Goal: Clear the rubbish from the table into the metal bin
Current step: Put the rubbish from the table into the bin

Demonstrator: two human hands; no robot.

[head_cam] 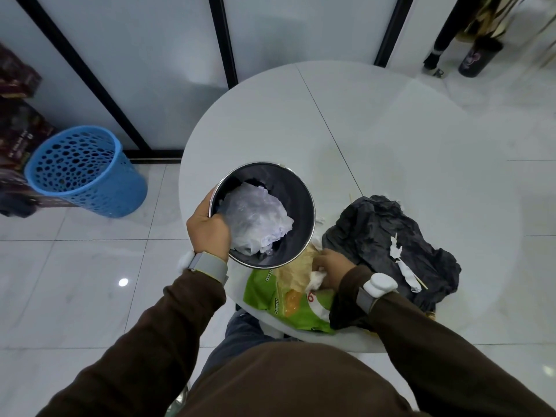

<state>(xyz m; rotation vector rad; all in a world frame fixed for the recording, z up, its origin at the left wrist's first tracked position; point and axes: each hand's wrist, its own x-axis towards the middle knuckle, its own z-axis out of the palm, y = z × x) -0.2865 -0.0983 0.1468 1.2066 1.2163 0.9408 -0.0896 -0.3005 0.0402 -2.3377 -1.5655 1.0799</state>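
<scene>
Metal bin (296, 200) at the round counter's (361, 121) left edge (crumpled clear plastic (255, 218) inside), left hand (207, 230) gripping its rim, right hand (331, 264) pinching a white tissue (316, 279) over a green snack bag (285, 305), crumpled black bag (385, 233) just beside, blue basket (84, 173) on the floor

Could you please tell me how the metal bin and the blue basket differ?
The metal bin has solid dark walls; the blue basket is perforated plastic. The left hand grips the metal bin's rim; the blue basket stands untouched on the floor. Both are round and open-topped.
</scene>
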